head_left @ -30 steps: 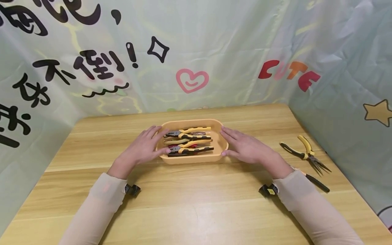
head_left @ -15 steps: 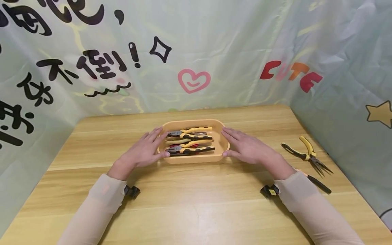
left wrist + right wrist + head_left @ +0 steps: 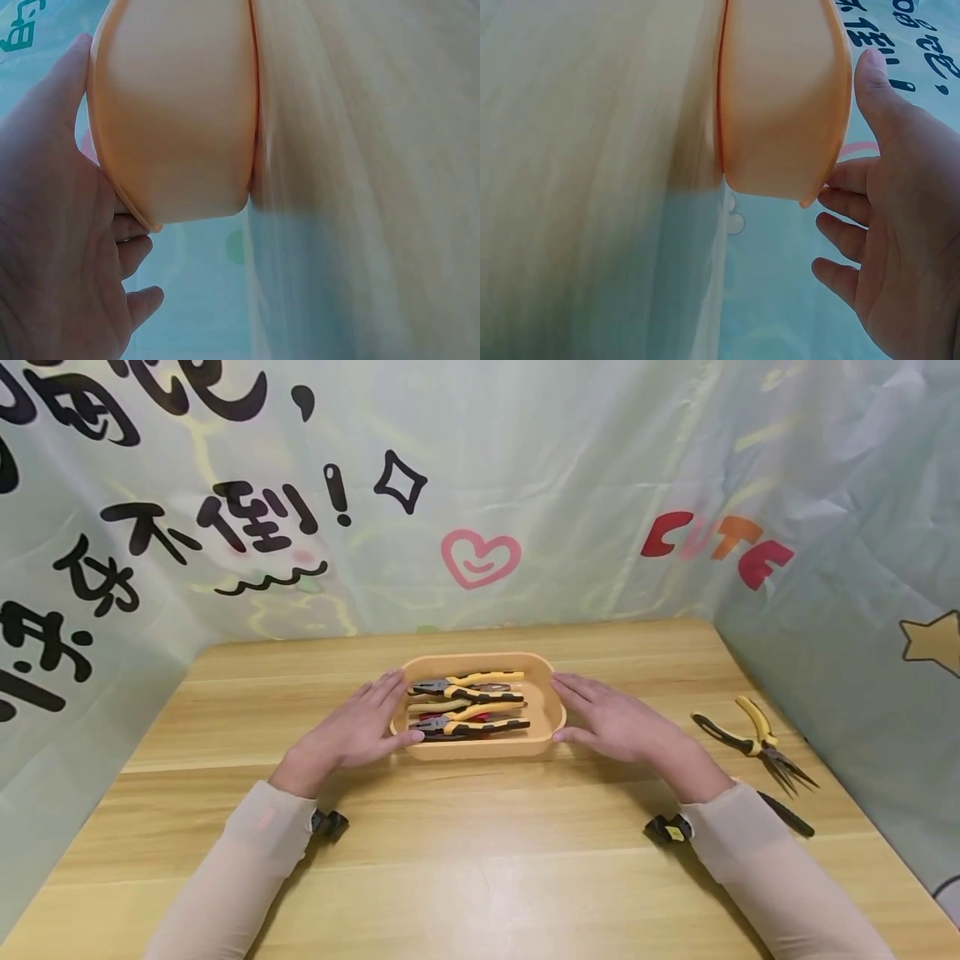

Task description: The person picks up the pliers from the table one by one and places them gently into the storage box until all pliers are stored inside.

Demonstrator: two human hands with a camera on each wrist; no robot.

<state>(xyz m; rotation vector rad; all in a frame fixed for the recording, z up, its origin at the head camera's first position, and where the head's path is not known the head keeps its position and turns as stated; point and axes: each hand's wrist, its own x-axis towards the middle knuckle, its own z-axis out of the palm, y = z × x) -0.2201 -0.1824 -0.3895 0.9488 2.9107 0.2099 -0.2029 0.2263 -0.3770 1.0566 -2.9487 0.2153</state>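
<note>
An orange plastic tray (image 3: 480, 750) sits on the table with several tools in it. On top lie two pairs of pliers with yellow and black handles, the far pair (image 3: 487, 677) and the near pair (image 3: 495, 725), both with heads to the left. My left hand (image 3: 358, 725) rests against the tray's left end, thumb at the near corner, fingertips at the far one. At the right end, my right hand (image 3: 618, 718) touches the rim with fingers extended. The wrist views show the tray's outer wall (image 3: 172, 112) beside the left palm and the right fingertips at its rim.
Spread long-nose pliers (image 3: 765, 745) lie on the wooden table (image 3: 480, 860) to the right. A black-handled tool (image 3: 787, 817) is partly hidden behind the right sleeve. A printed cloth (image 3: 585, 468) hangs behind and beside the table.
My left fingers have drawn back from over the tray's inside to its rim. The right hand stays at the right end. The whole head view has shifted slightly.
</note>
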